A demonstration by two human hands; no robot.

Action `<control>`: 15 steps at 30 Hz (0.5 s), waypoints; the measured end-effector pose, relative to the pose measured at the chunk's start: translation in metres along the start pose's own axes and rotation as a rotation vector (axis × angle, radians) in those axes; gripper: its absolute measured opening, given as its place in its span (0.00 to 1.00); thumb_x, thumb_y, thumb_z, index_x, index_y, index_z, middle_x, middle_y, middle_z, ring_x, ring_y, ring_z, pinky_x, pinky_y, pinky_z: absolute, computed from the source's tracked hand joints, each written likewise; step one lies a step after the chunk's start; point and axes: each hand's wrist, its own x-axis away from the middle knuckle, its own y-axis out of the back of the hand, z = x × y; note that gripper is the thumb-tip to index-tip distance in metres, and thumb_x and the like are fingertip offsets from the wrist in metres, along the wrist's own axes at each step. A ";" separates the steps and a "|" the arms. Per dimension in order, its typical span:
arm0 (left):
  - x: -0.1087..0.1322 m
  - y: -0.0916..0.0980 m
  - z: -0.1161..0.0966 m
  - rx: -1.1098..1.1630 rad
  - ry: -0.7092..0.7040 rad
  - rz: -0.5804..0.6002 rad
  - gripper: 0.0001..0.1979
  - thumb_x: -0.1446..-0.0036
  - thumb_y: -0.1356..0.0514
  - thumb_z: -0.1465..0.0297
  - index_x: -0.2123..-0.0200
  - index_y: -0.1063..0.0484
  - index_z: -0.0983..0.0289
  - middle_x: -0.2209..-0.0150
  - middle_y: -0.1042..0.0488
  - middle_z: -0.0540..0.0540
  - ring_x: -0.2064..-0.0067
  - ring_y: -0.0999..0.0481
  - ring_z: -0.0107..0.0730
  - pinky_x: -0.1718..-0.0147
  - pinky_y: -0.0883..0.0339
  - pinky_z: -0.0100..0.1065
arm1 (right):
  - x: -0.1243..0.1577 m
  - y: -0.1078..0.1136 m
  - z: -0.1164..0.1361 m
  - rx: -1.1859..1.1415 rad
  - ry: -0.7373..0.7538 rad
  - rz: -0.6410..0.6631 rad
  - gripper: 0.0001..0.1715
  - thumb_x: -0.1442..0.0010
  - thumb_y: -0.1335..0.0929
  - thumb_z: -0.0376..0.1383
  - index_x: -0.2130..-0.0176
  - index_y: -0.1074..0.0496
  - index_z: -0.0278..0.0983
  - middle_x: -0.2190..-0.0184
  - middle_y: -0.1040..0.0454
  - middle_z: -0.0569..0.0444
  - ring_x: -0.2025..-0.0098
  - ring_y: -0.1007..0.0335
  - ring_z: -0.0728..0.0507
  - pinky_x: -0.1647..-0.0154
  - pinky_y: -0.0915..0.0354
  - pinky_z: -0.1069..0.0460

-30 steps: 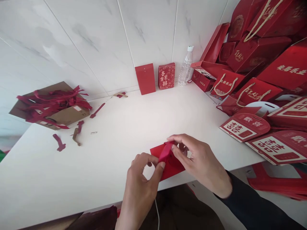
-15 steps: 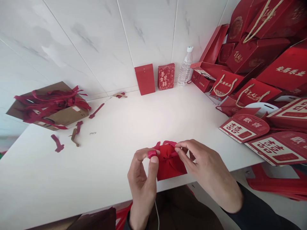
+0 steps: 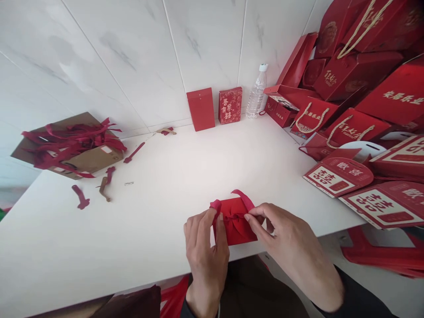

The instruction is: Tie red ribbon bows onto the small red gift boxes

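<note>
A small red box (image 3: 243,232) lies near the front edge of the white table, with a red ribbon (image 3: 243,198) knotted across its top. My left hand (image 3: 206,240) is closed at the box's left side, thumb and finger pinching one end of the ribbon. From the right, my right hand (image 3: 276,229) pinches the ribbon's other side between thumb and fingertips. Beyond those fingers a loose tail of ribbon sticks up and away from me. The knot sits between both hands, partly hidden by my left fingers.
At the left, a cardboard box (image 3: 96,163) overflows with red ribbons; several short strips lie beside it. Against the tiled wall stand a plain red box (image 3: 201,109), a patterned red box (image 3: 230,105) and a clear bottle (image 3: 256,92). Red gift boxes (image 3: 357,75) pile up at the right.
My left hand has moved slightly right and its fingers have closed down on the ribbon. The ribbon loops have been drawn out sideways, leaving one tail standing beyond my right hand.
</note>
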 end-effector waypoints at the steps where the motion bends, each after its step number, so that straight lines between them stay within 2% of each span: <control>1: 0.000 0.000 -0.001 0.025 0.041 0.012 0.13 0.38 0.39 0.77 0.52 0.27 0.58 0.59 0.19 0.56 0.61 0.21 0.36 0.61 0.28 0.38 | 0.000 0.002 0.001 0.023 0.023 -0.001 0.10 0.29 0.38 0.40 0.64 0.32 0.42 0.70 0.26 0.55 0.73 0.29 0.42 0.73 0.38 0.47; 4: -0.002 0.003 -0.007 0.197 0.296 0.043 0.08 0.37 0.37 0.71 0.54 0.27 0.58 0.56 0.19 0.57 0.56 0.19 0.37 0.60 0.26 0.37 | -0.001 0.009 0.005 0.051 0.084 -0.018 0.13 0.28 0.40 0.41 0.63 0.32 0.42 0.65 0.25 0.52 0.67 0.27 0.40 0.71 0.37 0.47; 6: -0.006 0.006 -0.011 0.349 0.509 0.081 0.14 0.38 0.36 0.67 0.49 0.29 0.58 0.58 0.19 0.55 0.57 0.18 0.37 0.59 0.25 0.38 | -0.002 0.012 0.007 0.032 0.062 0.004 0.13 0.27 0.40 0.42 0.63 0.33 0.43 0.69 0.25 0.54 0.71 0.28 0.41 0.72 0.38 0.47; 8: -0.011 0.009 -0.012 0.461 0.645 0.157 0.21 0.38 0.35 0.63 0.43 0.31 0.57 0.61 0.18 0.53 0.58 0.17 0.37 0.56 0.24 0.40 | -0.002 0.013 0.007 0.010 0.018 0.055 0.14 0.28 0.39 0.44 0.65 0.34 0.43 0.76 0.28 0.58 0.77 0.32 0.43 0.76 0.42 0.48; 10: -0.016 0.012 -0.011 0.517 0.686 0.253 0.20 0.38 0.36 0.61 0.45 0.27 0.58 0.62 0.18 0.53 0.58 0.18 0.37 0.56 0.25 0.40 | -0.003 0.012 0.007 -0.004 -0.002 0.093 0.16 0.28 0.38 0.44 0.68 0.37 0.43 0.80 0.30 0.60 0.81 0.35 0.44 0.78 0.45 0.48; 12: -0.021 0.014 -0.009 0.538 0.692 0.331 0.13 0.38 0.37 0.59 0.56 0.21 0.60 0.62 0.18 0.55 0.58 0.19 0.38 0.59 0.25 0.37 | -0.004 0.012 0.008 -0.011 0.003 0.095 0.18 0.29 0.37 0.44 0.70 0.40 0.43 0.80 0.31 0.61 0.81 0.36 0.45 0.78 0.46 0.49; 13: -0.023 0.014 -0.008 0.540 0.691 0.355 0.12 0.37 0.38 0.59 0.61 0.20 0.61 0.62 0.18 0.55 0.60 0.20 0.37 0.62 0.26 0.35 | -0.006 0.013 0.009 -0.026 0.008 0.098 0.18 0.29 0.36 0.44 0.71 0.40 0.43 0.80 0.31 0.61 0.80 0.36 0.45 0.77 0.45 0.49; 15: -0.026 0.015 -0.009 0.532 0.665 0.385 0.13 0.35 0.40 0.59 0.61 0.20 0.61 0.63 0.18 0.55 0.62 0.21 0.35 0.65 0.28 0.34 | -0.010 0.016 0.011 -0.090 0.021 0.133 0.15 0.30 0.35 0.43 0.69 0.37 0.43 0.76 0.28 0.60 0.77 0.34 0.45 0.76 0.43 0.49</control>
